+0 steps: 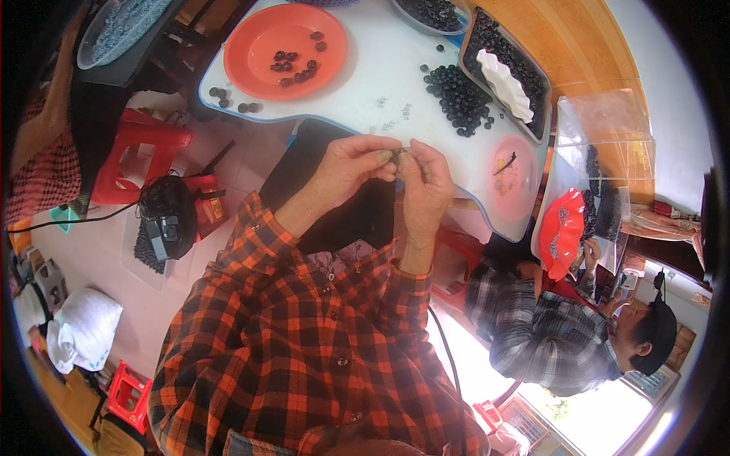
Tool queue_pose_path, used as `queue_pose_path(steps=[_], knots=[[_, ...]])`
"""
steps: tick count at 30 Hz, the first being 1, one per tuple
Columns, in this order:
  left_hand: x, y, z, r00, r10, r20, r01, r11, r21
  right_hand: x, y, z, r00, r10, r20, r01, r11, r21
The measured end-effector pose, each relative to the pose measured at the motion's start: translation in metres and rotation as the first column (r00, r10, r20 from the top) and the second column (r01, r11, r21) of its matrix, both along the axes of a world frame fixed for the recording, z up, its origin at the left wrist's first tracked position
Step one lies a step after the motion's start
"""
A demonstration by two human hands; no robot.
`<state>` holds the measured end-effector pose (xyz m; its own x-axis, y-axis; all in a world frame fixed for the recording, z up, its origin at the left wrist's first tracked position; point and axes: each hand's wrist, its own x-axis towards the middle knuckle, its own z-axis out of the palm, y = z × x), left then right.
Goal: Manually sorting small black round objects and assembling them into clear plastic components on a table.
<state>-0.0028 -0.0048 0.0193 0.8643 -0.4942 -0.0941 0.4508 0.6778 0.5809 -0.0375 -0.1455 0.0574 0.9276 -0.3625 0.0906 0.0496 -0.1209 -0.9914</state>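
My left hand (pixel 354 169) and my right hand (pixel 427 182) meet at the near edge of the white table (pixel 365 83). Both are closed in a pinch, fingertips together on a small dark piece (pixel 398 155). Fingers hide most of it, so its exact kind cannot be told. Just beyond lie small clusters of tiny silvery bits (pixel 395 118). To the right of those is a pile of small round black parts (pixel 461 100). An orange-red basin (pixel 251 45) at the left holds several dark round pieces, with a few more beside it on the table.
A pink dish (pixel 511 205) with a dark thin stick stands at the table's right end. Behind the pile are a dark-filled tray (pixel 541 125) with a white wavy dish (pixel 505 85) and a bowl (pixel 433 15). Another person (pixel 563 334) sits at the right near a red dish (pixel 561 232). Red stools (pixel 133 159) stand at the left.
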Motion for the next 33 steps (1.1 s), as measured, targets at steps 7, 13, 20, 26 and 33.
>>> queue_pose_path(steps=[7,13,20,26,33], knots=[[0.0009,0.0015,0.0007,0.999,0.001,-0.04,-0.004,0.998,-0.062,0.0,0.005,-0.0005,1.0,0.002,-0.017,0.0,0.994,0.107],[0.0027,0.0016,0.0004,0.994,-0.054,-0.1,0.035,0.984,-0.177,-0.0004,0.0031,-0.0033,1.0,0.011,-0.001,-0.011,0.996,0.09],[0.0019,0.0039,-0.0006,0.993,-0.01,-0.118,-0.012,0.983,-0.184,-0.0008,0.0082,0.0035,0.997,0.064,0.036,-0.065,0.997,0.038],[0.0012,0.0025,0.0001,0.997,0.003,-0.083,-0.015,0.99,-0.137,-0.0013,0.0069,-0.0006,0.996,0.065,0.067,-0.069,0.996,0.052],[-0.0001,0.0039,0.0042,1.0,0.01,-0.018,-0.011,0.996,-0.083,-0.0019,0.0043,-0.0028,0.995,0.073,0.069,-0.073,0.997,-0.005]])
